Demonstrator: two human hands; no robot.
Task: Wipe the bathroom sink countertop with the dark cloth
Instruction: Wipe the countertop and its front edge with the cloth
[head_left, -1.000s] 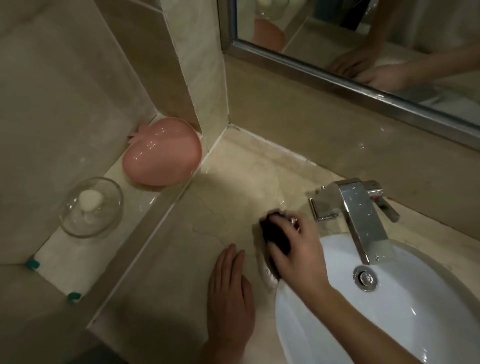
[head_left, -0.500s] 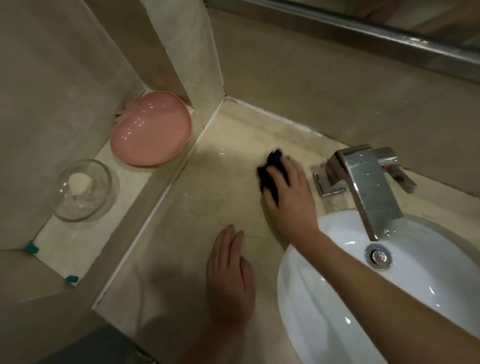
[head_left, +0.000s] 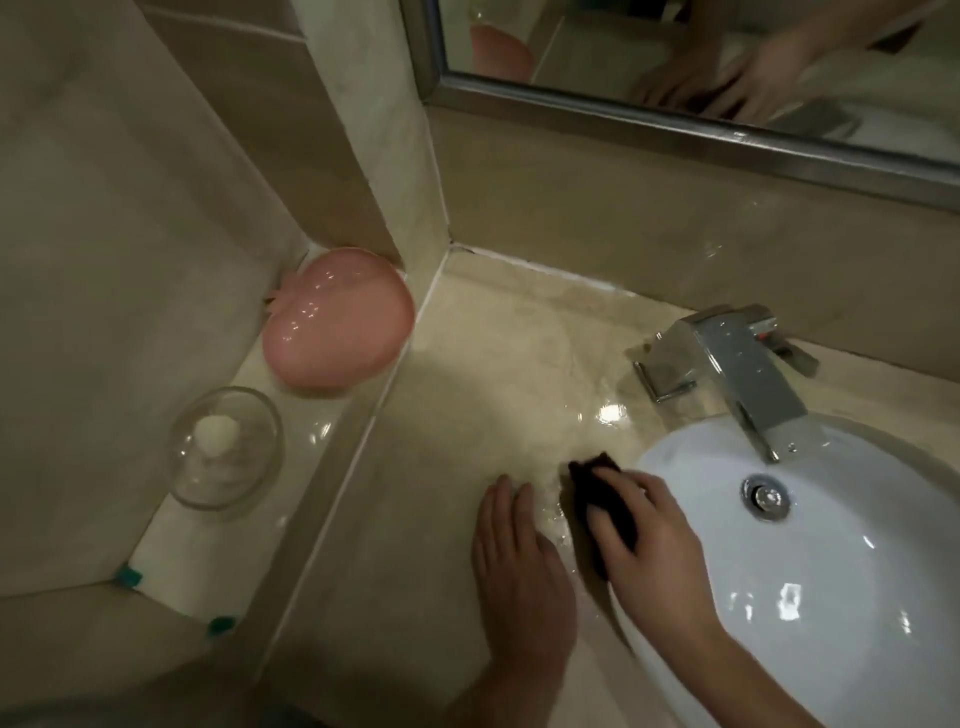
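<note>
A person's right hand (head_left: 657, 540) presses a dark cloth (head_left: 605, 501) flat onto the beige stone countertop (head_left: 493, 384), just left of the white sink basin's (head_left: 831, 571) rim. The cloth lies directly under the fingers (head_left: 618, 480), which are spread and curled over it, pinning it down; only its far end pokes out beyond the fingertips. Its long axis seems to run from near to far, roughly along the basin's edge. The left hand (head_left: 519, 566) rests open and flat on the countertop just beside the cloth, holding nothing. The right hand is clearly the one on the cloth. The cloth looks black, bunched and small, its texture too dark to make out. The stone around it glistens wet, toward the chrome faucet (head_left: 737, 358)
</note>
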